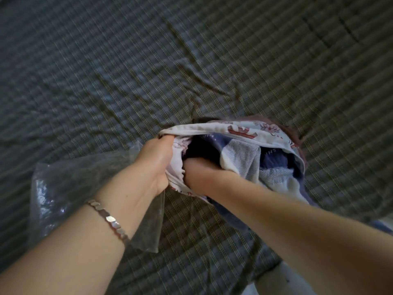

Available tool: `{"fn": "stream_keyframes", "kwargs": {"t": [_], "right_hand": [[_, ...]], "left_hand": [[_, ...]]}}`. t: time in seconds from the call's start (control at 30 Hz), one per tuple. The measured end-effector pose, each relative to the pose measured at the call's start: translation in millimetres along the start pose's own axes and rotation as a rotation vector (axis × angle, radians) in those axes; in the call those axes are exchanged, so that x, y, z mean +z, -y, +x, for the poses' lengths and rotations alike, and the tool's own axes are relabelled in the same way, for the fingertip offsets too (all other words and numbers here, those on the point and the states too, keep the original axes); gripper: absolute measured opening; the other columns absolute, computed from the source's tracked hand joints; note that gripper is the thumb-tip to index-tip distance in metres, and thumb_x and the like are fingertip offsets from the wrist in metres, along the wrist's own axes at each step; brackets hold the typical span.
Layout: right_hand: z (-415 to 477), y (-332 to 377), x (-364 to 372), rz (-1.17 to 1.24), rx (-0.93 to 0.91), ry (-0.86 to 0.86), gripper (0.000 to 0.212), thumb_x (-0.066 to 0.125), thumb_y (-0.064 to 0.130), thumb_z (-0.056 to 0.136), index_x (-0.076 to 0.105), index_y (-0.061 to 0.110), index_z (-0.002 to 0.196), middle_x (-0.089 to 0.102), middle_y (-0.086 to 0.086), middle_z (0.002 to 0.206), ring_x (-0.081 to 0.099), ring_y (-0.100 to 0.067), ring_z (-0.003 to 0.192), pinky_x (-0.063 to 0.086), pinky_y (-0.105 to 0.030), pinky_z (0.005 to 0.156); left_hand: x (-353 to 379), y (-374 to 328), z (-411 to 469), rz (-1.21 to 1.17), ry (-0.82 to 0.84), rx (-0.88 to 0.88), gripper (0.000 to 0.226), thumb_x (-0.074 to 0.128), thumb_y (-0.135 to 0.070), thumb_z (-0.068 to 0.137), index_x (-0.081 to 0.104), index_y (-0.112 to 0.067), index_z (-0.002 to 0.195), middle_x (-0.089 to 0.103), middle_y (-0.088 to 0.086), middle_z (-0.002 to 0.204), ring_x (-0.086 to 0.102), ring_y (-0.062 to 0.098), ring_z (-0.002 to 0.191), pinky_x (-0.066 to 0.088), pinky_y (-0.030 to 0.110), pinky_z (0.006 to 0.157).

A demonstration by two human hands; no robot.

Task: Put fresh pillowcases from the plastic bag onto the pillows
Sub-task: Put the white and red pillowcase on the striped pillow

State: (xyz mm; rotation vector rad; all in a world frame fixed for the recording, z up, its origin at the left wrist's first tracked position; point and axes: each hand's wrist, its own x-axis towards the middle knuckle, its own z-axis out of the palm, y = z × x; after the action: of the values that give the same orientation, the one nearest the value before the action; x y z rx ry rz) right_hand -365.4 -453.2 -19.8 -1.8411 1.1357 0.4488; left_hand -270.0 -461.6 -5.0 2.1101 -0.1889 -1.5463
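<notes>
Fingers (168, 141) of the left hand (158, 165) curled and pressed together, pinching the bunched hem of a white floral pillowcase (240, 129) and holding its mouth open just above the bed. Fingers of the right hand (195, 173) buried inside that opening and out of sight (spread or clenched, impossible to tell), pushed in against a blue-and-white checked pillow (240, 154). Pillow partly inside the pillowcase, upper end wrapped by the floral cloth, lower end spilling out under the right forearm. Clear plastic bag (70, 184) lying crumpled on the plaid bed sheet (191, 60), beneath the left forearm and just beside the pillowcase. Silver bracelet (108, 218) round the left wrist. Creases in the sheet fanning out from behind the pillowcase.
</notes>
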Motion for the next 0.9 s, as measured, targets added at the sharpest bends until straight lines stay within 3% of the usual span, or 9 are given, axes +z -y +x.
{"fn": "stream_keyframes", "kwargs": {"t": [0.17, 0.23, 0.3, 0.43, 0.57, 0.67, 0.77, 0.83, 0.9], "right_hand": [[-100, -32, -5, -0.015, -0.108, -0.735, 0.038, 0.052, 0.03, 0.083, 0.06, 0.017, 0.117, 0.06, -0.002, 0.116, 0.055, -0.025, 0.106, 0.049, -0.041, 0.086], [-99, -53, -4, -0.037, 0.245, -0.486, 0.078, 0.058, 0.056, 0.077, 0.031, 0.021, 0.141, 0.04, -0.004, 0.137, 0.038, -0.027, 0.125, 0.039, -0.043, 0.101], [-77, -58, 10, 0.099, 0.343, -0.263, 0.083, 0.062, 0.058, 0.075, 0.028, 0.023, 0.142, 0.038, -0.004, 0.137, 0.036, -0.029, 0.125, 0.033, -0.034, 0.1], [-21, -12, 28, 0.248, 0.085, -0.223, 0.035, 0.049, 0.015, 0.092, 0.053, 0.006, 0.126, 0.049, -0.012, 0.133, 0.04, -0.027, 0.129, 0.025, -0.024, 0.099], [-17, -12, 34, 0.326, -0.269, -0.212, 0.025, 0.049, 0.002, 0.092, 0.059, -0.004, 0.113, 0.058, -0.017, 0.12, 0.053, -0.024, 0.11, 0.042, -0.017, 0.088], [-56, -59, 50, 0.241, -0.349, -0.42, 0.031, 0.063, 0.017, 0.084, 0.064, 0.008, 0.113, 0.057, -0.008, 0.128, 0.047, -0.021, 0.123, 0.039, -0.037, 0.104], [-101, -121, 59, 0.18, 0.099, -0.671, 0.055, 0.066, 0.034, 0.08, 0.051, 0.011, 0.127, 0.047, -0.008, 0.132, 0.032, -0.017, 0.124, 0.037, -0.046, 0.104], [-116, -149, 67, 0.271, 0.555, -0.463, 0.099, 0.07, 0.054, 0.072, 0.019, 0.011, 0.145, 0.026, -0.013, 0.144, 0.019, -0.023, 0.133, 0.026, -0.042, 0.111], [-114, -162, 79, 0.336, 0.694, -0.263, 0.125, 0.075, 0.059, 0.062, -0.004, 0.014, 0.148, 0.013, -0.015, 0.149, 0.017, -0.03, 0.138, 0.026, -0.042, 0.111]], "left_hand": [[-3, 5, -1, 0.005, 0.004, 0.0, 0.028, 0.053, -0.03, 0.091, 0.067, -0.009, 0.1, 0.073, 0.013, 0.089, 0.069, 0.032, 0.083, 0.052, 0.054, 0.084], [-1, 10, -3, 0.015, 0.031, 0.03, 0.03, 0.054, -0.035, 0.088, 0.068, -0.012, 0.1, 0.073, 0.011, 0.09, 0.069, 0.032, 0.084, 0.052, 0.055, 0.084], [3, 12, -12, 0.061, 0.037, 0.086, 0.03, 0.056, -0.04, 0.083, 0.069, -0.016, 0.094, 0.073, 0.01, 0.087, 0.069, 0.032, 0.083, 0.053, 0.052, 0.084], [13, 26, -29, 0.25, 0.005, 0.237, 0.03, 0.054, -0.042, 0.087, 0.067, -0.016, 0.094, 0.071, 0.01, 0.087, 0.066, 0.029, 0.087, 0.052, 0.038, 0.085], [-6, 32, -20, 0.334, -0.137, 0.275, 0.021, 0.047, -0.024, 0.094, 0.06, -0.016, 0.08, 0.063, 0.007, 0.076, 0.06, 0.026, 0.07, 0.049, 0.019, 0.054], [-17, 47, -16, 0.626, -0.242, 0.396, 0.017, 0.042, -0.014, 0.094, 0.049, -0.018, 0.08, 0.055, 0.003, 0.076, 0.054, 0.026, 0.073, 0.044, 0.03, 0.061], [-7, 74, -21, 0.701, -0.187, 0.403, 0.01, 0.053, -0.024, 0.092, 0.046, -0.019, 0.098, 0.055, -0.001, 0.083, 0.053, 0.014, 0.068, 0.04, 0.027, 0.054], [5, 96, -21, 0.796, -0.155, 0.358, 0.058, 0.069, -0.037, 0.079, 0.039, -0.015, 0.124, 0.05, 0.003, 0.111, 0.054, 0.018, 0.091, 0.048, 0.029, 0.067], [15, 117, -14, 0.944, -0.226, 0.168, 0.103, 0.079, -0.045, 0.066, 0.017, -0.014, 0.142, 0.028, 0.011, 0.137, 0.037, 0.031, 0.122, 0.047, 0.043, 0.09]]}}
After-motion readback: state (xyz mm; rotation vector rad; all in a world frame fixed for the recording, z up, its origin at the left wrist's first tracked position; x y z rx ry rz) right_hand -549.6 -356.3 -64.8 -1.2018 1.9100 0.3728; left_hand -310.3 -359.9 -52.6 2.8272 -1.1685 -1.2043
